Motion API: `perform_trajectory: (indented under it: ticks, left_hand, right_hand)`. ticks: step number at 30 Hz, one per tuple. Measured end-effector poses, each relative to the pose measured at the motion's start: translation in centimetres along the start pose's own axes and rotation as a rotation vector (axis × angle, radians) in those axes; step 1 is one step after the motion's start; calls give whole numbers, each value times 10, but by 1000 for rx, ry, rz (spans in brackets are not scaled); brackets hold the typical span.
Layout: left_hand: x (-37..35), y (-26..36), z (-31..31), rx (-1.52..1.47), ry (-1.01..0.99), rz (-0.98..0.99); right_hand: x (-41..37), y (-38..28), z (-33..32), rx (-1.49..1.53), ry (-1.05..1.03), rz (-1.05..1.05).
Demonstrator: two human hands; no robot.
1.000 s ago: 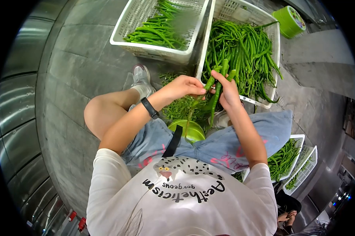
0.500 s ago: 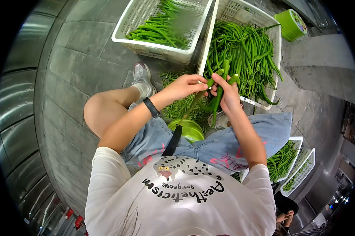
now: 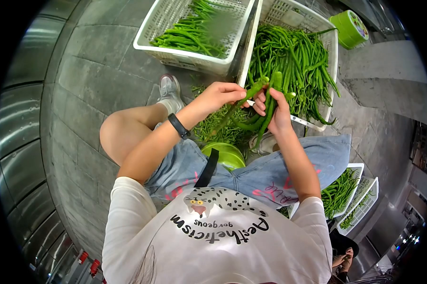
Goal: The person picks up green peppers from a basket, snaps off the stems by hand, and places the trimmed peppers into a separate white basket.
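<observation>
My right hand (image 3: 279,111) is closed around a small bunch of long green chili peppers (image 3: 269,113), whose thick ends stand above the fingers and whose tips hang below the palm. Between the thumb and fingers of my left hand (image 3: 224,96), a single long green chili pepper (image 3: 256,88) is pinched. It slants from beside the bunch down to the lower left. A small white bit (image 3: 250,102) shows between the two hands. Just beyond them is a white crate (image 3: 243,75) heaped with long green chili peppers (image 3: 289,54).
Another white crate (image 3: 189,56) at the upper left holds more peppers. Green trimmings (image 3: 223,124) litter the floor below my hands, near a bright green plastic thing (image 3: 227,154) between my legs. A green drum-shaped stool (image 3: 348,29), smaller crates (image 3: 358,191) and a seated person (image 3: 343,255) are to the right.
The single pepper in my left hand has shifted slightly up and stands more apart from my right thumb. My left hand has moved a little up and left; the bunch stays in my right hand.
</observation>
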State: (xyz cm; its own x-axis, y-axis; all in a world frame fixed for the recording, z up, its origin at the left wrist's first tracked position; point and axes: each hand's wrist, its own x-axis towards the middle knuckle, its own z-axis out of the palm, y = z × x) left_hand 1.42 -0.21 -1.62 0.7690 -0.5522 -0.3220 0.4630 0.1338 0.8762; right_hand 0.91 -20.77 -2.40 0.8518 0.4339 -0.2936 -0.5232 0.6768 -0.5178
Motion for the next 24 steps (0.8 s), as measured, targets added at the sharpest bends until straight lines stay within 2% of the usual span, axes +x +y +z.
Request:
perform_trajectory:
  ticks: [2, 6, 15, 19, 22, 24]
  left_hand:
    - [-3, 4, 0, -148, -67, -41]
    - [-6, 8, 2, -282, -75, -24]
    - [-8, 12, -5, -370, 117, -2]
    - [-9, 14, -9, -307, 168, -33]
    - [-4, -22, -21, -88, 307, -151]
    - [-7, -76, -32, -211, 356, -250]
  right_hand:
    - [2, -5, -1, -34, 13, -3]
    - [3, -9, -3, -63, 16, -31]
    - [4, -29, -16, 52, 10, -102]
    - [4, -46, -22, 118, -15, -163]
    - [1, -64, -26, 121, 7, -248]
    - [-2, -75, -30, 148, 17, -291]
